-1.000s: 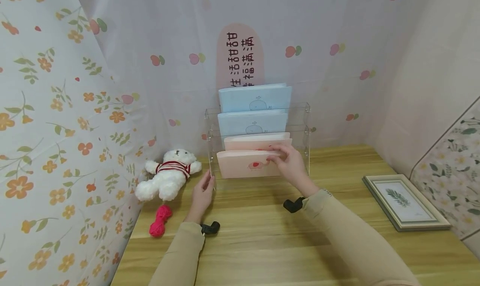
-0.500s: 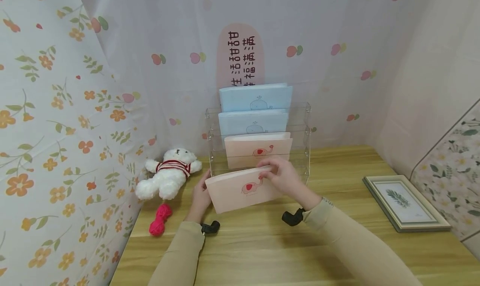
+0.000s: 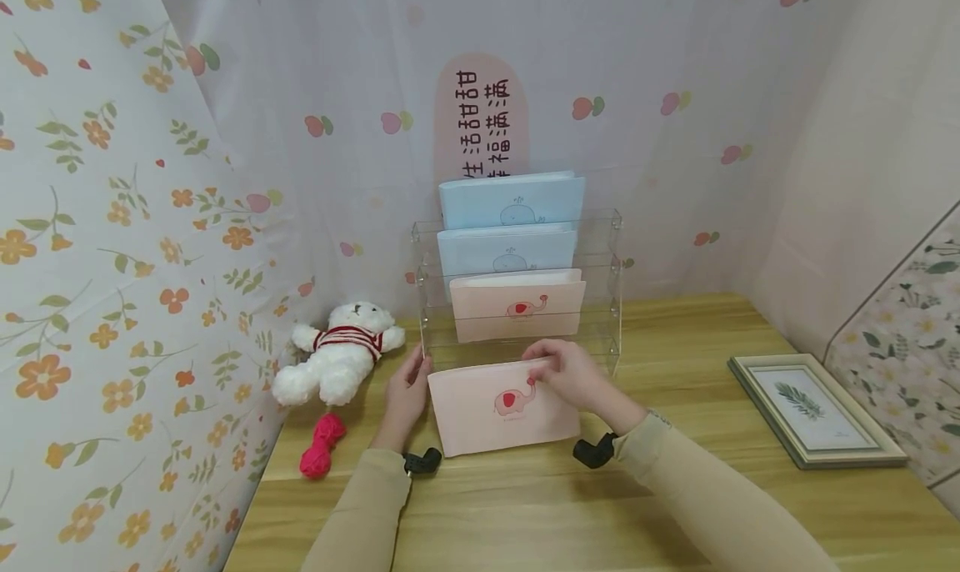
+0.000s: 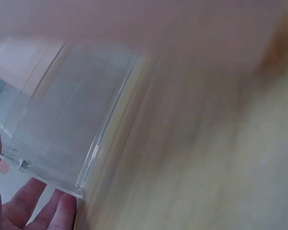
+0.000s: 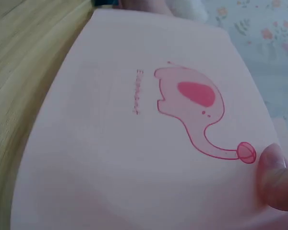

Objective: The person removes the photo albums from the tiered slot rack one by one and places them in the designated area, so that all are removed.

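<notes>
My right hand pinches the top right of a pink notebook printed with a red elephant, in front of the rack. In the right wrist view the thumb lies on the elephant notebook's cover; the fingers behind it are hidden. A clear acrylic rack stands behind, holding another pink notebook and two blue whale notebooks. My left hand holds the rack's front left edge. In the left wrist view its fingers lie along the clear side wall.
A white teddy bear in a striped sweater lies left of the rack, with a bright pink yarn skein before it. At right a picture frame lies on the wooden table. Patterned curtains close off the back and sides.
My right hand has drawn the front pink notebook out of the rack's lowest slot, toward me and down, and its tilt has lessened. The left hand has stayed at the rack.
</notes>
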{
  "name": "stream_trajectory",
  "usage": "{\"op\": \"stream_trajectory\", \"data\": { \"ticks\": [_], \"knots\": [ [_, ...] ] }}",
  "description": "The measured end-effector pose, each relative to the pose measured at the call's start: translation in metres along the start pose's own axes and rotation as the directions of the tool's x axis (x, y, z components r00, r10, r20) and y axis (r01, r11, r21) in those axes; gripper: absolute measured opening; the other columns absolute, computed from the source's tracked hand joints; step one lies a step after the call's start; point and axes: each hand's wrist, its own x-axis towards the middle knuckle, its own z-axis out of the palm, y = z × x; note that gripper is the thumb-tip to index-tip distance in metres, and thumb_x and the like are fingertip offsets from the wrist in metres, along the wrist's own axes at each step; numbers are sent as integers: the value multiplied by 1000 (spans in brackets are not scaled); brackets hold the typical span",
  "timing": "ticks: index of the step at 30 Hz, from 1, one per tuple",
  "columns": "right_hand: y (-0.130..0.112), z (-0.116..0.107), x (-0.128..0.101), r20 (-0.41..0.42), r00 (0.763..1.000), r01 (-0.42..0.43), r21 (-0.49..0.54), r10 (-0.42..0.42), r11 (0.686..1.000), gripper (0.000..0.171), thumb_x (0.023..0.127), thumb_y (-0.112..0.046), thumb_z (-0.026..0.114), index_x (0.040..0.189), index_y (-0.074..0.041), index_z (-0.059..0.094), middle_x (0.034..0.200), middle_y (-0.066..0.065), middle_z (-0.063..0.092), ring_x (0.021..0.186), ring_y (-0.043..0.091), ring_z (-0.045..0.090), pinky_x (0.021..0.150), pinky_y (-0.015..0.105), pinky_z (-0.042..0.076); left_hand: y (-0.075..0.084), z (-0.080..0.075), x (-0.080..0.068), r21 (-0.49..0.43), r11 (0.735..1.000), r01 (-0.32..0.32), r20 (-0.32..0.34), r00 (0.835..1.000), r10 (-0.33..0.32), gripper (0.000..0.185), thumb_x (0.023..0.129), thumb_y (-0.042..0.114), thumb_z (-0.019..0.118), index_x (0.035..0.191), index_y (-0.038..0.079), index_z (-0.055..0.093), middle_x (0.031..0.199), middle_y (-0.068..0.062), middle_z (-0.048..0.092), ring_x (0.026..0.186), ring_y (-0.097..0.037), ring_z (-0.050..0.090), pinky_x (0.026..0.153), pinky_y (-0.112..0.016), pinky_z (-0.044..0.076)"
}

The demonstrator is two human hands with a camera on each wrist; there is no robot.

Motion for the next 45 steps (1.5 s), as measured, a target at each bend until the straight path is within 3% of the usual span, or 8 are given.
{"op": "stream_trajectory", "data": {
  "ticks": [6, 10, 22, 30, 35, 45],
  "knots": [
    [15, 1, 1, 46, 995, 92, -134, -86, 987, 21, 89, -17, 80, 108, -20, 74, 113, 2, 73, 106, 22, 65, 96, 46, 55, 1, -1, -2, 6, 1000, 10, 9, 1000, -10, 47, 103, 32, 62, 148, 21, 56, 142, -7, 65, 122, -30, 67, 104, -47, 53],
    [23, 3, 3, 75, 991, 125, -166, -114, 978, 25, 86, -18, 83, 109, -21, 75, 112, 0, 74, 107, 20, 66, 98, 46, 55, -1, -1, -1, 32, 999, 17, 5, 1000, -17, 46, 103, 32, 62, 148, 23, 56, 140, -11, 66, 119, -31, 68, 102, -45, 54],
    [51, 16, 8, 100, 984, 170, -309, -146, 936, 29, 90, -30, 79, 117, -31, 72, 121, -1, 73, 116, 24, 67, 98, 49, 55, -4, -2, -2, 37, 998, 47, -4, 999, -46, 45, 103, 31, 62, 147, 23, 57, 126, -11, 74, 110, -27, 70, 89, -29, 56],
    [60, 23, 10, 122, 978, 202, -359, -169, 911, 27, 93, -29, 76, 119, -27, 71, 125, 4, 73, 120, 31, 67, 103, 53, 53, -3, -1, -1, 26, 999, 25, -14, 1000, -25, 44, 103, 35, 62, 146, 26, 58, 126, -11, 74, 112, -28, 70, 93, -37, 57],
    [67, 29, 11, 123, 976, 213, -373, -180, 903, 26, 92, -29, 76, 118, -27, 71, 125, 3, 74, 119, 30, 68, 104, 52, 52, -2, 1, -1, 36, 999, 24, -18, 1000, -24, 45, 103, 35, 62, 146, 25, 58, 127, -11, 74, 112, -27, 70, 91, -32, 57],
    [72, 40, 13, 101, 975, 222, -405, -198, 887, 24, 91, -29, 77, 114, -24, 72, 116, 1, 75, 112, 29, 69, 99, 50, 54, 2, 1, -2, 40, 999, 37, -27, 999, -36, 44, 103, 33, 63, 146, 25, 59, 125, -10, 75, 113, -28, 70, 96, -37, 55]
  ]
}}
